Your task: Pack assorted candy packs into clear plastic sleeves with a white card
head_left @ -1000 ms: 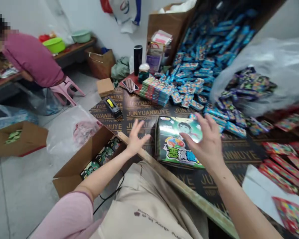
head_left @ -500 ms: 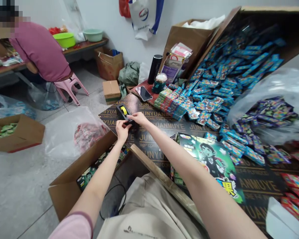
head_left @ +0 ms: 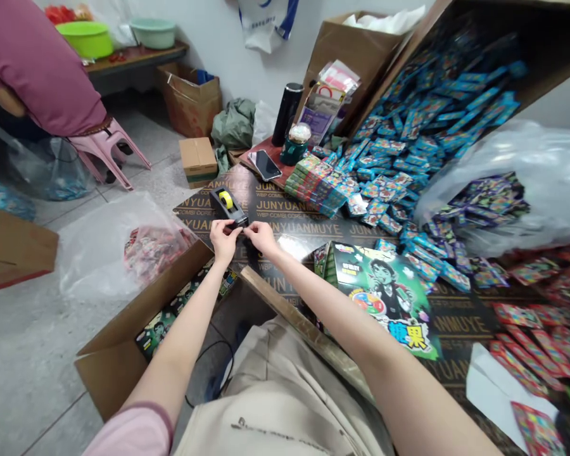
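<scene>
Since the tape dispenser [head_left: 232, 209] sits on the surface's [head_left: 299, 227] far left, with left hand [head_left: 223, 241] and right hand [head_left: 263, 238] pinched closed at its near end, holding what I cannot tell, a level, even pull should work best.

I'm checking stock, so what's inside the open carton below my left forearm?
Dark green printed boxes lie inside the carton. Your left forearm covers some; anything beneath them is hidden.
</scene>
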A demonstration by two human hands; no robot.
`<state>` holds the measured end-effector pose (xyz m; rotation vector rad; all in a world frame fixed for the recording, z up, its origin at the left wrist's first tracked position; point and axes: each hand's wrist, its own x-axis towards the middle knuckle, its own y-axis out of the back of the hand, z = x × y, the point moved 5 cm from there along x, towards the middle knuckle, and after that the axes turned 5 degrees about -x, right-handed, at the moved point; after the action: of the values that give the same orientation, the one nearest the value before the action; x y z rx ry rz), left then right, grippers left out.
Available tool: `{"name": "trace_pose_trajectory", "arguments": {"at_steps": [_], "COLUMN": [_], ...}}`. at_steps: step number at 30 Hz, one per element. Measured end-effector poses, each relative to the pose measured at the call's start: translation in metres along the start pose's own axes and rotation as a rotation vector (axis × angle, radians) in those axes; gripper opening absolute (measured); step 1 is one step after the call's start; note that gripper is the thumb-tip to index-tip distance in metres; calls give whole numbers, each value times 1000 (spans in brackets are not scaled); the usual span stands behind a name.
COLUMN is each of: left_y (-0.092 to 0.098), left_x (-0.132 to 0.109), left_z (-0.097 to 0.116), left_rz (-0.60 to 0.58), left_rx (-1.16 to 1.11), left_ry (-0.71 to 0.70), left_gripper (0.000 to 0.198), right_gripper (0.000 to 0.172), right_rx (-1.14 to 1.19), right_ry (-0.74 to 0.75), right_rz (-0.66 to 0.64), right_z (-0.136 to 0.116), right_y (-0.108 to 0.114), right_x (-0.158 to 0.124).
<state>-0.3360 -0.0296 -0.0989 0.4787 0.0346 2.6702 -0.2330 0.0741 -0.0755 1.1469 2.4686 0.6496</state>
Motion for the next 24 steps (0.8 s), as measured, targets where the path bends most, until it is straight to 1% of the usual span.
{"name": "trace_pose_trajectory", "arguments": {"at_steps": [2, 3, 5, 7, 8, 9, 10, 11, 13, 14, 15, 16, 17, 18, 19, 20, 21, 22, 24], "left_y": [2, 4, 10, 15, 17, 16, 10, 0, -29, -45, -61, -75, -87, -96, -102, -104, -102, -97, -81], "left_x": [3, 4, 3, -9, -20, -35, -54, -77, -130, -157, -181, -200, -214, -222, -224, -222, -218, -213, -206], "left_z": [0, 1, 4, 9, 13, 19, 26, 36, 63, 80, 97, 115, 132, 147, 159, 169, 176, 180, 182], "left_rz": [-13, -19, -11, 41, 86, 110, 86, 8, -241, -383, -496, -593, -670, -726, -762, -778, -780, -780, -794], "left_rx": [9, 10, -5, -54, -81, -125, -182, -249, -375, -415, -433, -450, -473, -500, -530, -554, -565, -560, -510], "left_ry": [11, 18, 36, 62, 74, 83, 97, 121, 191, 231, 260, 275, 279, 280, 283, 289, 297, 303, 283], "left_gripper": [23, 25, 32, 42, 42, 38, 32, 27, 27, 32, 36, 40, 45, 52, 58, 63, 65, 65, 59], "right_gripper": [23, 24, 21, 13, 7, 7, 13, 20, 36, 46, 55, 64, 72, 77, 80, 79, 77, 73, 66], "right_rx": [-31, -40, -49, -77, -114, -170, -232, -288, -339, -306, -230, -121, 14, 154, 284, 396, 483, 547, 634], "right_ry": [-20, -28, -24, 90, 210, 328, 389, 373, 205, 92, -29, -157, -278, -377, -446, -482, -489, -474, -426], "right_rz": [58, 84, 123, 194, 263, 356, 473, 617, 924, 1048, 1104, 1084, 1011, 933, 859, 805, 781, 772, 757], "right_z": [-5, -9, -19, -29, -33, -33, -26, -12, 32, 59, 87, 114, 137, 155, 166, 170, 169, 164, 154], "right_y": [1, 5, 24, 59, 83, 109, 138, 168, 222, 243, 257, 264, 263, 258, 250, 241, 234, 228, 221], "right_x": [0, -4, -25, -64, -90, -119, -150, -181, -238, -261, -278, -288, -294, -297, -299, -301, -306, -311, -325]}}
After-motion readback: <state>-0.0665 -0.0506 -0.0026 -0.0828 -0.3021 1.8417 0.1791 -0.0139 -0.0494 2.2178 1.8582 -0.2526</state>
